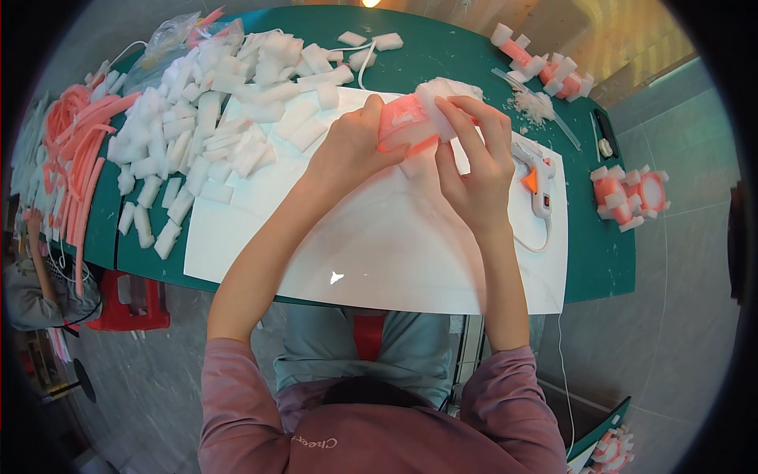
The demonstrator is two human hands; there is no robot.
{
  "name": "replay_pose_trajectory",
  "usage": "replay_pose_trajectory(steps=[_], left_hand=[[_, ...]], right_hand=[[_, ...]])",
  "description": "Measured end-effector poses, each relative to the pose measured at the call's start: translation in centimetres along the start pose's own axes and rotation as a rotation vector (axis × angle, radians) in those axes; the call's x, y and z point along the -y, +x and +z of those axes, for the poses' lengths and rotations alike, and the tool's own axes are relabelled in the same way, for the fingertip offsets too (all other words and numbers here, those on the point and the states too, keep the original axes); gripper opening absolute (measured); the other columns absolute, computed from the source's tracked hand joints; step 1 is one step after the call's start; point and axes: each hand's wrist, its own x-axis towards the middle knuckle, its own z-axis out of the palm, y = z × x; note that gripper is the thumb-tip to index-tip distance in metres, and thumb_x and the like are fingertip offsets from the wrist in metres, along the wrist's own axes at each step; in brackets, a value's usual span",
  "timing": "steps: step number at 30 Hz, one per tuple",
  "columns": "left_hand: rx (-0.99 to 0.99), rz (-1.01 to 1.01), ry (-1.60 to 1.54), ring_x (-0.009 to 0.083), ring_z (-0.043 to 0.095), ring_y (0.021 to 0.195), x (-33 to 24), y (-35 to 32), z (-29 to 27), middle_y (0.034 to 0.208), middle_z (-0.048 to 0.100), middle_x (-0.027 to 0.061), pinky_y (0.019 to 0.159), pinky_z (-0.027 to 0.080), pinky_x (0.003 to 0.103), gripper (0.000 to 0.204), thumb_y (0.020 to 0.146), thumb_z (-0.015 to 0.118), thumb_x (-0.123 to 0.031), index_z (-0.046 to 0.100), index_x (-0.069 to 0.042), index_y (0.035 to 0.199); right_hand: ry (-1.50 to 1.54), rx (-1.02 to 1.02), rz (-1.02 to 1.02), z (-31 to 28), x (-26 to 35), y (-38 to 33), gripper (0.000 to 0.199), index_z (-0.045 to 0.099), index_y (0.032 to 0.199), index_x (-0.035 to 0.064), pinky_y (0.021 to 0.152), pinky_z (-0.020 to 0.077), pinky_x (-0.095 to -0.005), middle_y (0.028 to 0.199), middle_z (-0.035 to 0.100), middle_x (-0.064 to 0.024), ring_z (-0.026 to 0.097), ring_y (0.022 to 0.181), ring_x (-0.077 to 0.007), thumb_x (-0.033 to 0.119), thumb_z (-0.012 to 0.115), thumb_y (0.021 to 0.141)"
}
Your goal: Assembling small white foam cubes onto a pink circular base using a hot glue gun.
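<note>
Over the white board, my left hand point(347, 146) grips a pink foam piece point(401, 120) by its left side, the thumb along its lower edge. My right hand point(483, 170) pinches a white foam piece point(430, 99) against the right end of the pink foam, fingers on top and thumb below. The two foam pieces touch; whether they are stuck together I cannot tell. Right of my right hand, a white and orange glue gun point(530, 182) lies on the board point(379, 268).
White foam blocks point(197, 118) are heaped at the left, beside pink foam strips point(79, 150). Pink rings with white blocks stand at the far right point(541, 67) and at the table's right edge point(629, 196). Another person's arm point(39, 261) shows at far left, near a red stool point(130, 304).
</note>
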Motion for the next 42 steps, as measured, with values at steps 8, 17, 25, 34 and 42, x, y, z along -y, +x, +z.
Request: replay_pose_trajectory(steps=[8, 17, 25, 34, 42], left_hand=[[-0.005, 0.023, -0.004, 0.0299, 0.060, 0.067, 0.52, 0.04, 0.33, 0.073, 0.060, 0.0178, 0.057, 0.047, 0.032, 0.041, 0.065, 0.073, -0.022, 0.042, 0.000, 0.080], [0.013, 0.017, -0.022, 0.0303, 0.060, 0.068, 0.33, 0.01, 0.25, 0.074, 0.059, 0.0186, 0.058, 0.047, 0.032, 0.040, 0.066, 0.072, -0.022, 0.043, 0.000, 0.081], [0.027, 0.011, 0.009, 0.0299, 0.061, 0.069, 0.47, 0.01, 0.13, 0.075, 0.060, 0.0182, 0.059, 0.047, 0.031, 0.039, 0.066, 0.072, -0.022, 0.044, 0.000, 0.082], [0.011, 0.034, 0.013, 0.0302, 0.061, 0.069, 0.44, 0.05, 0.22, 0.075, 0.060, 0.0178, 0.058, 0.048, 0.032, 0.041, 0.066, 0.072, -0.022, 0.043, 0.000, 0.084], [0.021, 0.043, 0.014, 0.0301, 0.061, 0.069, 0.25, -0.01, 0.24, 0.075, 0.061, 0.0165, 0.058, 0.048, 0.032, 0.044, 0.065, 0.073, -0.026, 0.043, -0.001, 0.087]], right_hand=[[0.005, 0.052, 0.020, -0.16, -0.14, 0.08, 0.041, 0.057, 0.104, 0.0003, 0.081, 0.0419, -0.0348, 0.105, 0.053, -0.0108, 0.048, 0.096, -0.0270, -0.006, 0.055, 0.064], [-0.001, 0.076, 0.033, -0.19, 0.01, 0.07, 0.040, 0.056, 0.104, -0.0017, 0.083, 0.0408, -0.0355, 0.105, 0.052, -0.0120, 0.048, 0.097, -0.0280, -0.006, 0.054, 0.065], [0.024, 0.079, 0.050, 0.02, 0.15, 0.05, 0.039, 0.055, 0.103, -0.0033, 0.082, 0.0418, -0.0357, 0.105, 0.052, -0.0129, 0.047, 0.097, -0.0296, -0.007, 0.053, 0.065], [-0.012, 0.076, 0.042, 0.03, 0.17, 0.01, 0.040, 0.053, 0.105, -0.0041, 0.083, 0.0414, -0.0366, 0.108, 0.049, -0.0132, 0.045, 0.099, -0.0298, -0.008, 0.052, 0.065], [-0.010, 0.083, 0.052, -0.47, 0.48, -0.02, 0.042, 0.051, 0.108, -0.0033, 0.083, 0.0416, -0.0362, 0.109, 0.048, -0.0134, 0.044, 0.099, -0.0300, -0.006, 0.054, 0.066]])
